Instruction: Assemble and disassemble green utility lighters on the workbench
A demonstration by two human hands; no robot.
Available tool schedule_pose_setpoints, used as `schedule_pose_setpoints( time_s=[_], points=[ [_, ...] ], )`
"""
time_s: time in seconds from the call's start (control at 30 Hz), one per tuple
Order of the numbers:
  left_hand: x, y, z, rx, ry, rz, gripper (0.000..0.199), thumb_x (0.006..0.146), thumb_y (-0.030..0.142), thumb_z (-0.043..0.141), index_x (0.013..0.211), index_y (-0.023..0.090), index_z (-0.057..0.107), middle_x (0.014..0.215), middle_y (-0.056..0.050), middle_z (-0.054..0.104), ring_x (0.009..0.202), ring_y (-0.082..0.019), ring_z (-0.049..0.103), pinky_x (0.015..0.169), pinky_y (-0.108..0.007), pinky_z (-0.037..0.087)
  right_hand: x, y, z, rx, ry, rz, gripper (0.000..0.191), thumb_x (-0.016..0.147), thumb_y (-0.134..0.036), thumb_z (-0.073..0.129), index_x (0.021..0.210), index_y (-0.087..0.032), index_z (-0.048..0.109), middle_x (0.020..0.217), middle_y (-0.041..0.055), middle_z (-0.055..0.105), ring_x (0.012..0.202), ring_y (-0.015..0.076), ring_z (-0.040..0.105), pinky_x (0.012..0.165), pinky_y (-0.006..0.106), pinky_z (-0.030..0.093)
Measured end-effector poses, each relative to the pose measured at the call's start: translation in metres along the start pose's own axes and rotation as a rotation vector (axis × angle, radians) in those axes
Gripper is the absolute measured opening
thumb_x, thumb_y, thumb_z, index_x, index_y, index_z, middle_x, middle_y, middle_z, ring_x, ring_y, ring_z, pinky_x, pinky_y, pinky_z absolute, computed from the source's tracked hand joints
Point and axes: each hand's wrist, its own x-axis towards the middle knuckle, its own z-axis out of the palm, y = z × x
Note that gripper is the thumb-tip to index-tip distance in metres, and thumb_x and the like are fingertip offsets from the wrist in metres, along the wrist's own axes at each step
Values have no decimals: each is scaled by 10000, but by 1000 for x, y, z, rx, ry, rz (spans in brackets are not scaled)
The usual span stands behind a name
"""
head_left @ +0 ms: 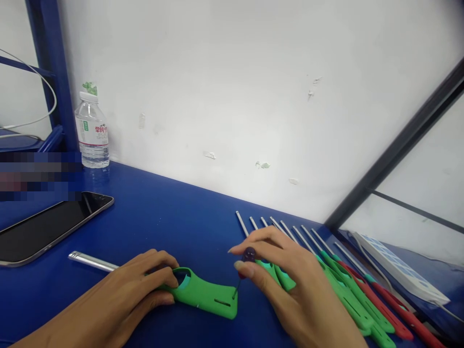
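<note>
A green long-necked lighter (206, 293) lies on the blue table, its metal tube pointing left. My left hand (145, 285) is closed around the lighter near its trigger opening, fingers over the green body. Between the thumb and fingers of my right hand (286, 280) is a small screwdriver (249, 255) with a dark, translucent handle. Its thin shaft slants down, and the tip meets the small hole near the end of the lighter's handle. Whether the tip sits inside the hole or only touches it I cannot tell.
Several more green and red lighters (387, 299) lie in a row at the right, partly behind my right hand. A smartphone (54, 227) lies at the left, with a water bottle (92, 133) behind it. A white power strip (402, 266) is at the far right.
</note>
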Motion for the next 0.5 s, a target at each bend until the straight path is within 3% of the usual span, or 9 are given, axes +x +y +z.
schedule_pose_setpoints(
  time_s=[0.1, 0.2, 0.33, 0.43, 0.5],
  points=[
    [1, 0, 0, -11, -14, 8, 181, 1220, 452, 660, 1125, 395, 804, 1272, 114, 834, 1105, -89, 840, 1039, -91, 579, -3, 6, 4, -24, 42, 50, 206, 1195, -388, 729, 1376, -432, 817, 1125, -60, 881, 1007, 189, 867, 939, 270, 703],
    [3, 1, 0, -8, -1, 27, 184, 1224, 470, 662, 1123, 402, 800, 1258, 127, 833, 1098, -76, 838, 1066, -79, 558, -6, 11, 4, -71, 89, 69, 286, 1231, -392, 650, 1491, -439, 760, 1128, -57, 899, 1051, 205, 884, 933, 290, 704],
    [1, 1, 0, -2, 11, 3, 215, 1236, 491, 632, 1131, 404, 799, 1267, 121, 828, 1104, -81, 834, 1048, -90, 569, -1, 6, -2, -34, 130, 6, 189, 1212, -374, 696, 1326, -413, 842, 1225, -41, 893, 1053, 189, 879, 892, 242, 699],
    [1, 1, 1, -7, 15, -2, 264, 1239, 520, 610, 1119, 393, 808, 1263, 98, 838, 1088, -112, 843, 1010, -130, 610, 2, 0, -9, 56, 153, -7, 131, 1143, -344, 823, 1091, -419, 918, 1085, -49, 865, 896, 165, 847, 780, 209, 693],
    [1, 1, 1, -3, 13, -4, 282, 1238, 528, 607, 1110, 386, 814, 1258, 86, 843, 1088, -129, 847, 999, -151, 626, 1, 0, -14, 79, 142, -16, 182, 1154, -332, 814, 1112, -450, 946, 1022, -50, 869, 876, 161, 852, 779, 206, 700]
  ],
)
